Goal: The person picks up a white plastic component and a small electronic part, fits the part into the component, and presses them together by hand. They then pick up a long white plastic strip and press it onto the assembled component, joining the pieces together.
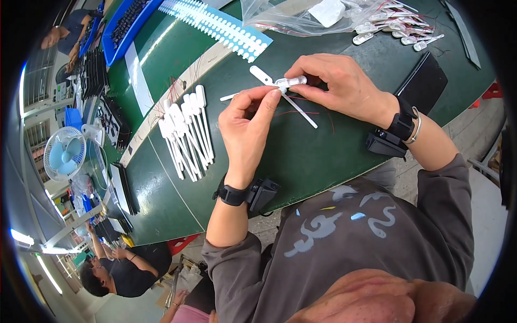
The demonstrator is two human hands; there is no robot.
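Over the green table, my right hand (342, 83) pinches a small white oval housing (291, 82) with a clear-looking end between thumb and fingers. My left hand (245, 126) has its thumb and forefinger pressed together at the near side of that same housing. Beneath the fingertips lie a white paddle-shaped stick (260, 75) and a thin white rod (301, 112), crossing under the housing. Thin red wires trail to the right below my right hand. To the left of my left hand, several white paddle-ended sticks (186, 126) with fine wires lie in a row. My fingers partly hide the joint.
A blue sheet of white stickers (237, 36) lies at the far side, beside a clear plastic bag (291, 20). Several wired housings (396, 26) are piled at far right, near a black phone (423, 83). A blue bin (121, 32) stands far left. Other people sit at left.
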